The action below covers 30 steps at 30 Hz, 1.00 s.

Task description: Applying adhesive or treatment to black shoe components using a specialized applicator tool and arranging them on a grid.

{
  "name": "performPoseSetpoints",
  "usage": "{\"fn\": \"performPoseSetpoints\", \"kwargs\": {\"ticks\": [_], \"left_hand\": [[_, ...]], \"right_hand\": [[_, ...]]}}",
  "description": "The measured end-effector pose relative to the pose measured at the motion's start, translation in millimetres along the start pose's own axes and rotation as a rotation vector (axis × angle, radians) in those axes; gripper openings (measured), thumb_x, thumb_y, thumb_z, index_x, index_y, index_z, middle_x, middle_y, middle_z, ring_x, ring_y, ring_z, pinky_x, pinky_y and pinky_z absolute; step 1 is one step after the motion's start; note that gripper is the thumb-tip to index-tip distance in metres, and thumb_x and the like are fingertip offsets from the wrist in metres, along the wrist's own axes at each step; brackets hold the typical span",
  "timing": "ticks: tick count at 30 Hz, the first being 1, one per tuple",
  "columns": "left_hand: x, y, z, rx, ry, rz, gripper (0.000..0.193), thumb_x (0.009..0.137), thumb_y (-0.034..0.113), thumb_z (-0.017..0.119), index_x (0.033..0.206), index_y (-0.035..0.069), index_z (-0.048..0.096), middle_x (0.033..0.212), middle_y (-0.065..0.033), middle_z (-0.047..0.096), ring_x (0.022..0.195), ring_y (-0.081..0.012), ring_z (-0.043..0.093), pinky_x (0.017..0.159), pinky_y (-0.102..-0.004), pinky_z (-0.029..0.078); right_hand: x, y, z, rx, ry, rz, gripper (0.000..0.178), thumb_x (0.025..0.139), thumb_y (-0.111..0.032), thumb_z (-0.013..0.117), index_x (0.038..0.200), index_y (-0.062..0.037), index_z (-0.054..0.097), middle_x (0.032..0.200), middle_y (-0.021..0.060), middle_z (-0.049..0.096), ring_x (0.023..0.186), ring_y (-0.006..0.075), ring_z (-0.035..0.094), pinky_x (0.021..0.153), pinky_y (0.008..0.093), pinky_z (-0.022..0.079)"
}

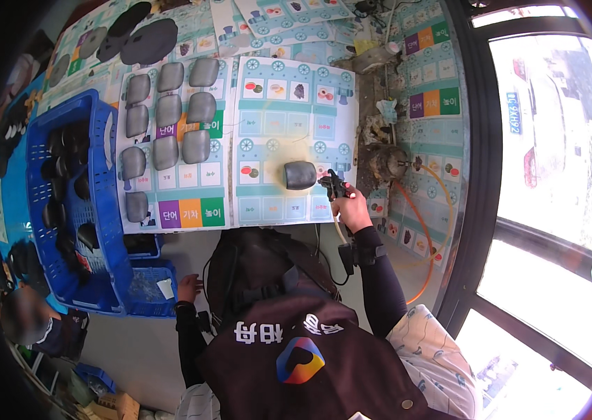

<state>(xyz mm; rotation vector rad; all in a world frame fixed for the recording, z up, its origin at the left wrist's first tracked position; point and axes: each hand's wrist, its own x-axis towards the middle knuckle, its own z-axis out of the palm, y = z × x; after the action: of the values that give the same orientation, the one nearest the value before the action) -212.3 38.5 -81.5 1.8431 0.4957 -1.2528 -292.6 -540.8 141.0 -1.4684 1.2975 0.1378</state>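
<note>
My right hand (353, 210) is closed round a small black spray gun (334, 184) with a hose trailing down from it. The gun's front end is close to the right side of a grey, rounded padded piece (300, 176). That piece lies by itself on the printed sheet covering the table (261, 210), amid a yellowish stain. Down beside my lap, below the table edge, my left hand (189, 287) hangs with nothing visible in it, its fingers loosely apart. Several similar grey pieces (168, 111) are set out in uneven columns on the table's left part.
A tall blue crate (105, 210) with dark pieces inside stands left of the table, with a smaller blue bin (143, 287) below. Orange and yellow hoses (418, 210) loop at the right, beside a residue-crusted pot (383, 162). Dark flat discs (149, 42) lie at the back left. Another person (51, 325) is at the far left.
</note>
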Motion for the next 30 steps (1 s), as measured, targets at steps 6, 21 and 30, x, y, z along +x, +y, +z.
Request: {"fn": "performPoseSetpoints", "kwargs": {"ticks": [6, 21, 30], "left_hand": [[-2.0, -7.4, 1.1, -0.010, -0.007, 0.016, 0.033, 0.099, 0.031, 0.054, 0.117, 0.006, 0.065, 0.095, -0.0115, 0.074, 0.077, -0.0202, 0.071, 0.064, -0.0312, 0.054], [-21.1, -41.7, -7.2, -0.046, -0.036, 0.059, 0.034, 0.100, 0.035, 0.055, 0.115, 0.007, 0.065, 0.092, -0.0099, 0.073, 0.075, -0.0197, 0.071, 0.063, -0.0316, 0.054], [-77.6, -37.5, -3.3, 0.112, 0.065, 0.021, 0.030, 0.098, 0.030, 0.055, 0.112, 0.006, 0.065, 0.091, -0.0097, 0.073, 0.076, -0.0182, 0.072, 0.062, -0.0298, 0.054]], "right_hand": [[6.1, -6.1, 3.5, 0.089, 0.008, -0.071, 0.017, 0.076, 0.000, 0.054, 0.092, 0.0025, 0.060, 0.069, 0.0060, 0.058, 0.059, 0.0161, 0.057, 0.057, 0.0305, 0.046], [-2.7, 72.9, 1.4, 0.117, -0.006, -0.225, 0.020, 0.074, -0.002, 0.054, 0.093, -0.0002, 0.059, 0.067, 0.0075, 0.057, 0.060, 0.0157, 0.057, 0.058, 0.0317, 0.046], [1.9, 101.2, -2.7, 0.040, 0.111, -0.392, 0.014, 0.078, 0.000, 0.058, 0.092, -0.0001, 0.057, 0.067, 0.0059, 0.058, 0.058, 0.0125, 0.054, 0.057, 0.0295, 0.043]]}}
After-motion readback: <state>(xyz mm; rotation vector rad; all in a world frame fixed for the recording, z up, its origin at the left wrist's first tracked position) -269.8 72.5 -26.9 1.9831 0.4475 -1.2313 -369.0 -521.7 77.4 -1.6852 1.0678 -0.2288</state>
